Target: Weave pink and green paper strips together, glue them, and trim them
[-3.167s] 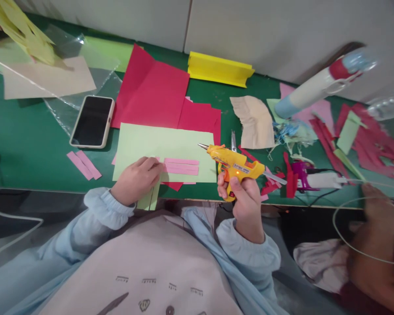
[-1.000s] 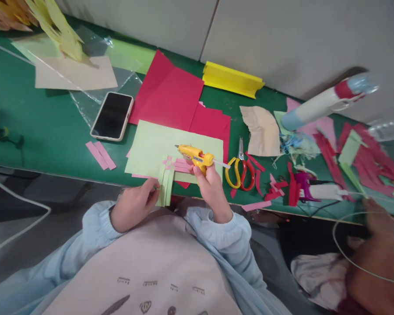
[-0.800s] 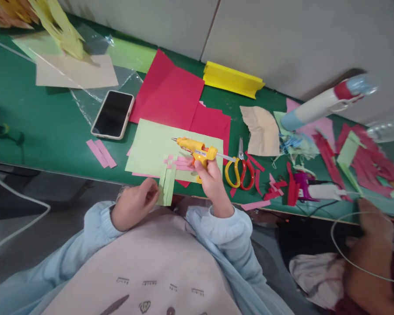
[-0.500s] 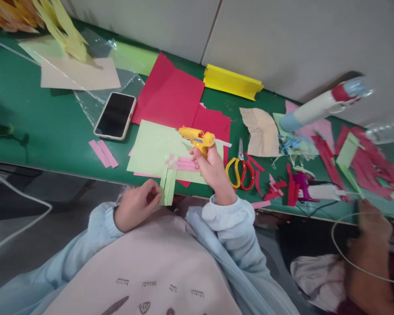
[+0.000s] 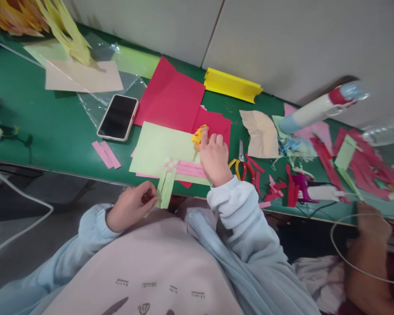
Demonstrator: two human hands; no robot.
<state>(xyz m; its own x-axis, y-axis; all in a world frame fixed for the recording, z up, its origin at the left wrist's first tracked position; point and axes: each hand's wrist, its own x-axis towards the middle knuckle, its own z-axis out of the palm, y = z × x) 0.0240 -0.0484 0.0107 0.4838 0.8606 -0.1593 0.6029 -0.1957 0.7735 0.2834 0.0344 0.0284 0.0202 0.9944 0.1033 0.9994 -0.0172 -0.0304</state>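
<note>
My left hand is closed in a pinch at the lower end of a pale green paper strip that hangs over the table's near edge. Green strips cross pink paper strips in a small weave on a pale green sheet. Over the right part of that sheet, my right hand is closed around a yellow glue gun, back of the hand upward. Only the gun's front part shows; the hand hides the rest.
Scissors lie right of my right hand, near red scraps. A phone, red sheets and a folded yellow piece lie farther back. To the right are a bottle, a purple glue gun and another person's arm.
My right hand has turned palm down with the glue gun and moved slightly right. The gun's nozzle no longer points left over the green sheet. My left hand has shifted slightly left.
</note>
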